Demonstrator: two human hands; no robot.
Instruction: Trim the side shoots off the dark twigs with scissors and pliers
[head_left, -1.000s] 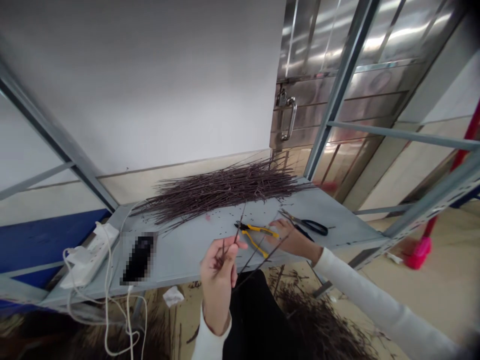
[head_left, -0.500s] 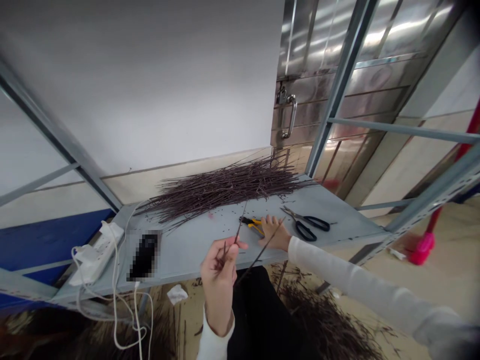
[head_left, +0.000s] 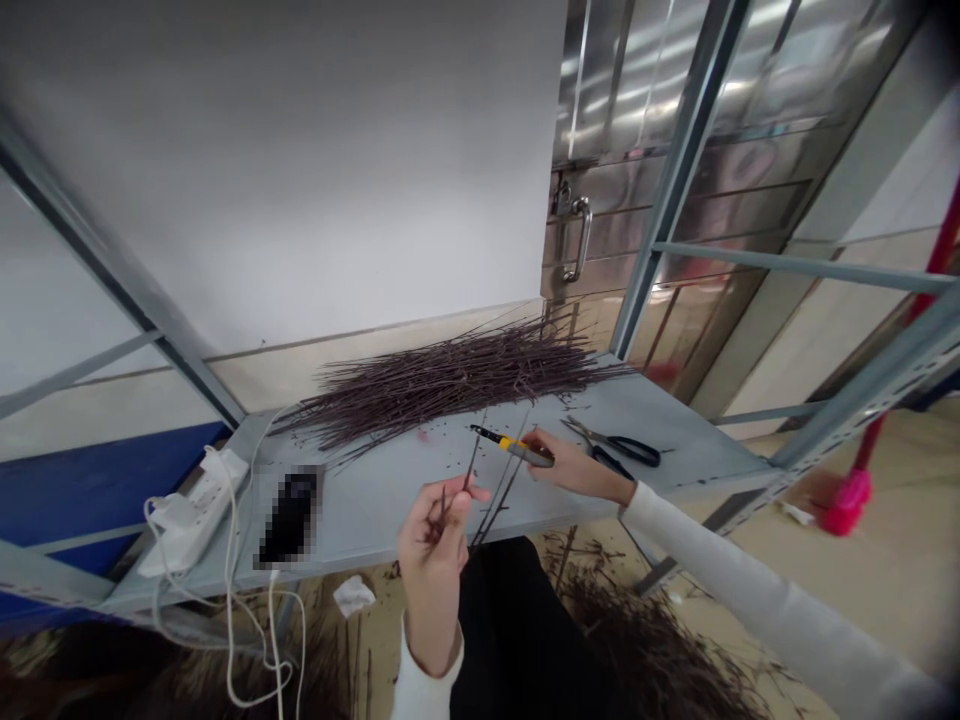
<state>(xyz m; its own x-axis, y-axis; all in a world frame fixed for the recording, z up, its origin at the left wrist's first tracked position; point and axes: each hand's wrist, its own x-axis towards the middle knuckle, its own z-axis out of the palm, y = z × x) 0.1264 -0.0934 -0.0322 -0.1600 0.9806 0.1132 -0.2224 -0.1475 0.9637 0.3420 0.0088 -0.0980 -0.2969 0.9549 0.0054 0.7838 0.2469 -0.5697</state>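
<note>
My left hand (head_left: 433, 535) is closed on a few thin dark twigs (head_left: 473, 462) above the shelf's front edge. One of them points up and away, and others slant to the right toward my right hand. My right hand (head_left: 570, 468) grips a pair of pliers (head_left: 516, 446) with dark jaws and yellow-and-grey handles. The jaws point left, close to the upright twig; whether they touch it I cannot tell. Behind both hands, a large heap of dark twigs (head_left: 450, 378) lies along the back of the shelf.
Black-handled scissors (head_left: 636, 450) lie right of my right hand on the grey shelf (head_left: 375, 510). At left are a white power strip (head_left: 196, 510), cables and a blurred black phone (head_left: 289, 515). Metal posts frame both sides. More twigs (head_left: 660, 640) cover the floor.
My right hand has picked the pliers up from the shelf and turned their jaws toward the twigs. My left hand still holds the twigs, nearly in place.
</note>
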